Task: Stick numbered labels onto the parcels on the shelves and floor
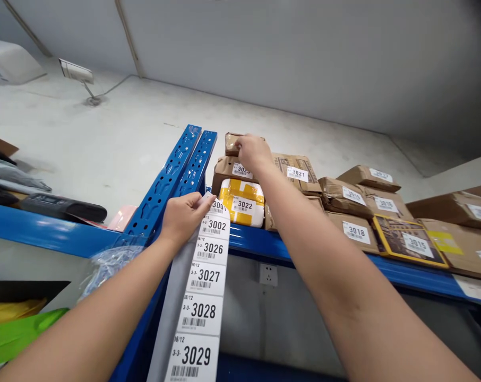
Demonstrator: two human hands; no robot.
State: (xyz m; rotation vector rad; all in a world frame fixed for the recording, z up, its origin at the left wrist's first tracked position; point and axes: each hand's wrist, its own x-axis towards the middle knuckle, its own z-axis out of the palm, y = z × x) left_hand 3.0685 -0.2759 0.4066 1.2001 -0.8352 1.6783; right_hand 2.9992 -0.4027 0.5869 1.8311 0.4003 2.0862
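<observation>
My left hand (185, 216) pinches the top end of a label strip (205, 278), a long white strip of barcode stickers that hangs down with printed numbers such as 3002 and 3026. Raised above the shelf, my right hand (254, 152) has its fingers curled against the front of a small brown carton (231, 143). Whatever those fingers may hold is hidden. Under that carton lies another labelled carton (224, 168), partly covered by my right hand. Below it sits a white parcel with yellow tape (229, 197), labelled 3022.
Blue metal uprights (161, 183) stand left of the cartons. A blue shelf beam (278, 245) runs right beneath several labelled boxes, including a carton marked 3021 (310, 172) and one marked 3018 (354, 232). On the left shelf lies a dark grey device (63, 207). A socket (268, 274) is on the wall.
</observation>
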